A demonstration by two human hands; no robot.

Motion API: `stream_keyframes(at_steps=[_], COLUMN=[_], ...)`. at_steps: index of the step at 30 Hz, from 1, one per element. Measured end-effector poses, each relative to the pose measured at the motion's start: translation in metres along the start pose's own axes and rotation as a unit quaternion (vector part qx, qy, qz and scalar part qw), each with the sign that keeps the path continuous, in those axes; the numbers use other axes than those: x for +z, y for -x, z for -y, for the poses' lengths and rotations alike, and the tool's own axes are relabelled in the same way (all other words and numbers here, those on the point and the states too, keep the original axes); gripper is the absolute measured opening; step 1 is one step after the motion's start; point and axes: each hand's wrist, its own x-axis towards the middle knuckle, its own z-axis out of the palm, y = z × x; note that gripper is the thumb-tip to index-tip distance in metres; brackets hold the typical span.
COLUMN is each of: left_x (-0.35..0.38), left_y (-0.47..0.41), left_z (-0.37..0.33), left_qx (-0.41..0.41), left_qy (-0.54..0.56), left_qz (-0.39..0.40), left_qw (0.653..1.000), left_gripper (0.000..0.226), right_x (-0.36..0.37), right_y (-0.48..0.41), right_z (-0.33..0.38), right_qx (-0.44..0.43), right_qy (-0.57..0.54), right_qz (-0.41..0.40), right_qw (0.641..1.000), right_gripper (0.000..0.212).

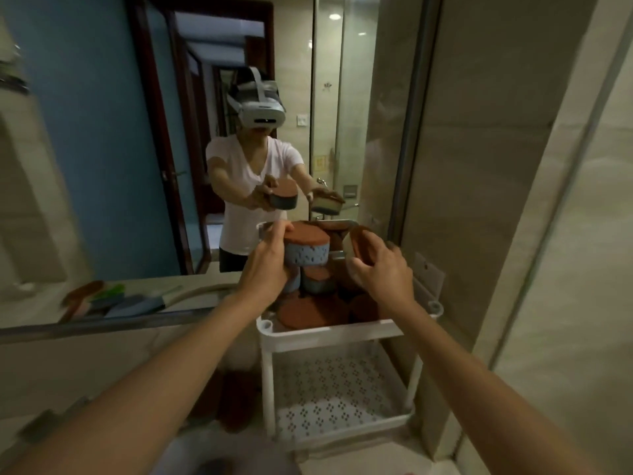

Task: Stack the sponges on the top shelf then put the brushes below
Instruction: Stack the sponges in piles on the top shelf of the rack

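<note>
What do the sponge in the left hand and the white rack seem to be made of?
The sponge looks like soft foam: blue-grey pitted body, matte rust-brown scouring top. The rack is probably moulded plastic: smooth white, faint sheen, lower shelf perforated in a regular pattern.

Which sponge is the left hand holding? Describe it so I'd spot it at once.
Find the white rack beside the mirror; its top shelf carries a heap of sponges. The left hand grips the highest one, the blue-grey sponge with a rust-brown top. Unlike the tilted sponge in the right hand, it sits level, showing its speckled side.
</note>
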Motion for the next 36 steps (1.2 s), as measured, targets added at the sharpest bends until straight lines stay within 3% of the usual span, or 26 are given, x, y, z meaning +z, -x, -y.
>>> stream_keyframes(at_steps=[5, 18, 21, 23, 25, 28, 32, 36], left_x=[0.026, 0.041, 0.040, 0.038, 0.037, 0.041, 0.052, 0.063], left_y=[-0.025, -0.026, -0.031, -0.034, -0.039, -0.051, -0.063, -0.069], left_z=[0.015, 0.028, 0.025, 0.021, 0.015, 0.002, -0.017, -0.027], left_qx=[-0.026, -0.029, -0.029, -0.018, -0.002, 0.000, 0.049, 0.066], left_qy=[0.027, 0.061, 0.053, 0.040, 0.018, -0.027, -0.016, 0.060], left_qz=[0.016, 0.026, 0.049, 0.053, 0.046, 0.055, 0.085, 0.105], left_qw=[0.999, 0.997, 0.997, 0.998, 0.999, 0.998, 0.995, 0.990], left_gripper=[0.041, 0.038, 0.042, 0.043, 0.044, 0.049, 0.054, 0.060], right_x=[0.031, 0.067, 0.058, 0.047, 0.035, 0.016, 0.000, -0.006], right_y=[-0.034, -0.053, -0.053, -0.048, -0.039, -0.033, -0.036, -0.038], right_z=[-0.010, -0.027, -0.019, -0.014, -0.005, 0.006, 0.005, -0.009], right_qx=[-0.017, -0.035, -0.021, -0.033, -0.020, -0.005, 0.045, 0.053], right_qy=[0.062, 0.163, 0.110, -0.003, -0.159, -0.282, -0.293, -0.229], right_qz=[0.039, 0.135, 0.182, 0.101, 0.022, 0.052, 0.102, 0.061], right_qw=[0.997, 0.977, 0.977, 0.994, 0.987, 0.958, 0.950, 0.970], right_gripper=[0.055, 0.044, 0.048, 0.035, 0.022, 0.012, 0.020, 0.041])
